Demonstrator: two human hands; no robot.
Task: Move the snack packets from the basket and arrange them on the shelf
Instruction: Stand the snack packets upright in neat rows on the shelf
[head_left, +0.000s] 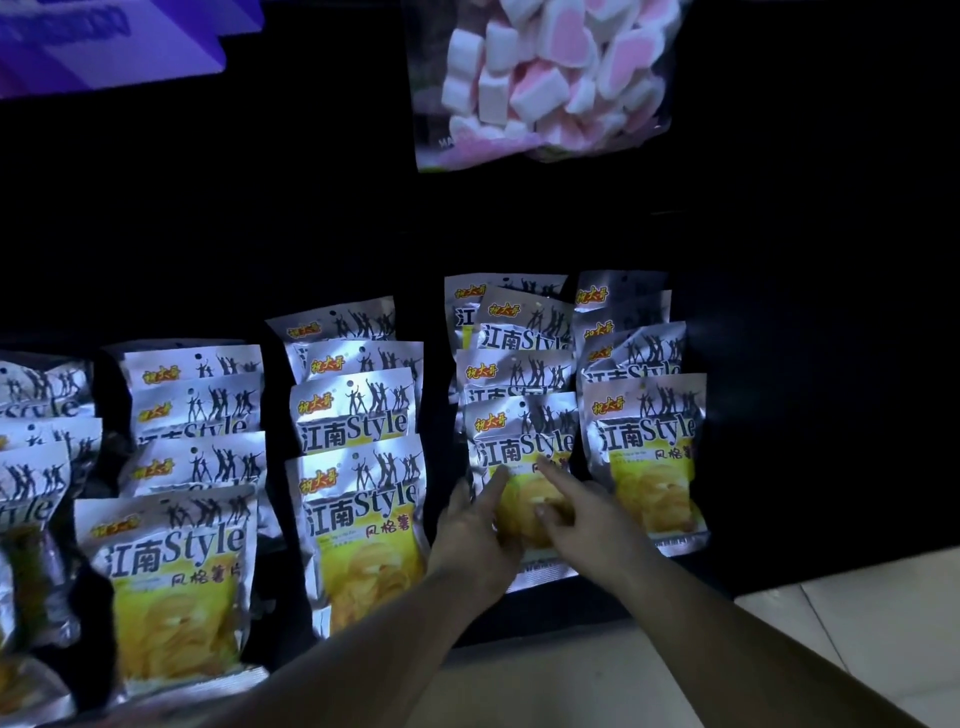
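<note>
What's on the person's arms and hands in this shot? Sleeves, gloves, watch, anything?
Nothing worn that shows. The left hand and right hand are bare, no gloves, and both forearms are uncovered up to the frame edge, so no sleeves are in view. No watch, band or ring is visible, though the light is dim and small items could be missed.

A clear bag of pink-and-white marshmallows hangs high at the far side, a blurred purple package sits far left, and pale floor tiles show near right.
</note>
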